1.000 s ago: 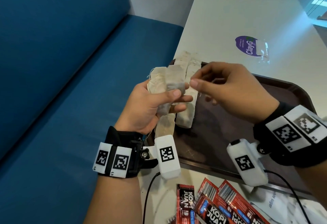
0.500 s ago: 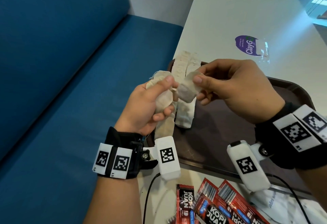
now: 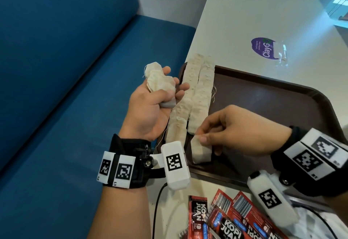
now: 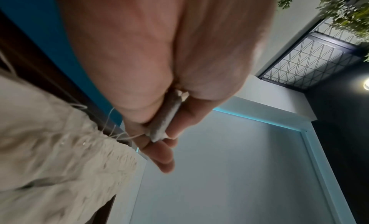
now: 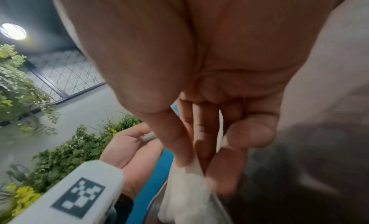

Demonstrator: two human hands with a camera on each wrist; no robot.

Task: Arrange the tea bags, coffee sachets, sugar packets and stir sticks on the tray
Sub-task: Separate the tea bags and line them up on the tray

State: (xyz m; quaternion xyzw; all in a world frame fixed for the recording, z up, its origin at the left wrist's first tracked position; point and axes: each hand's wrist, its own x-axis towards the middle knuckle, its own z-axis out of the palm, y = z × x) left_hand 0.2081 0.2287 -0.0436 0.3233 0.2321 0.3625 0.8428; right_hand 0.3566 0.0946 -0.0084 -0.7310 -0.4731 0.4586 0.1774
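A dark brown tray (image 3: 278,106) lies on the white table. Two rows of pale tea bags (image 3: 195,95) run along its left side. My left hand (image 3: 160,95) hovers beside the tray's left edge and grips a small bunch of tea bags (image 3: 158,80), seen edge-on in the left wrist view (image 4: 165,118). My right hand (image 3: 209,137) pinches one tea bag (image 3: 200,153) by its top at the tray's near-left corner, at the near end of the right row; the right wrist view shows that tea bag (image 5: 189,192) hanging from thumb and fingers. Red coffee sachets (image 3: 226,220) lie on the table in front of the tray.
A blue bench seat (image 3: 75,125) lies left of the table. A purple sticker with a clear wrapper (image 3: 269,50) sits on the table beyond the tray. White sugar packets (image 3: 318,221) lie at the bottom right. The tray's middle and right side are bare.
My right hand pulled one tea bag out of the left hand's bunch and carried it down to the tray's near-left corner. The left hand kept the other bags and drew slightly left.
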